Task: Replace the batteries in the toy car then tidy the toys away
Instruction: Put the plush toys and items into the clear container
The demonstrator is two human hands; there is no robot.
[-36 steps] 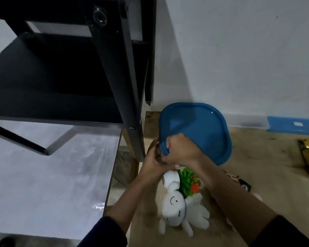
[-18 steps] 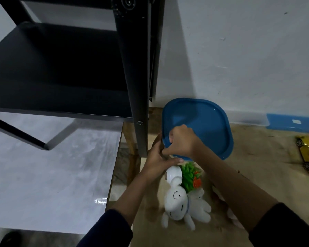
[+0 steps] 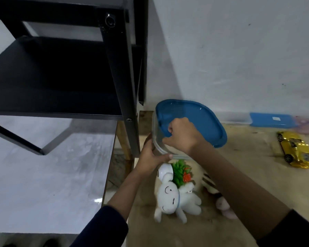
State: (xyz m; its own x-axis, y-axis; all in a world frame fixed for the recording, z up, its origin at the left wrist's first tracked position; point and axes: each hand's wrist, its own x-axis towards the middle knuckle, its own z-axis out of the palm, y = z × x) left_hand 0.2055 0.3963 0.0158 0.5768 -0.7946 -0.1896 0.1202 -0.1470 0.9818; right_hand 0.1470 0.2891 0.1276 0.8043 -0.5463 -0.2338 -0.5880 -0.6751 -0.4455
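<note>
Nearest, just this side of the clear box (image 3: pixel 156 139), a white plush toy (image 3: pixel 171 198) lies face up on the wooden surface (image 3: pixel 253 150). A green plastic plant (image 3: pixel 181 172) sits between it and the box. A striped toy (image 3: pixel 210 182) beside them is mostly hidden under the right forearm, too little showing to name it. The left hand (image 3: pixel 151 154) clasps the box's near left corner, thumb along its lower rim. The right hand (image 3: pixel 181 135) has its fingers curled tight on the edge of the blue lid (image 3: pixel 200 114) on top; what the box holds cannot be made out. Well to the right of the box lies the yellow toy car (image 3: pixel 296 151), untouched. Beyond it a flat blue-lidded tub (image 3: pixel 271 119) rests at the wall, blurred. A black shelf frame (image 3: pixel 121 77) stands left of the box, cut off above
</note>
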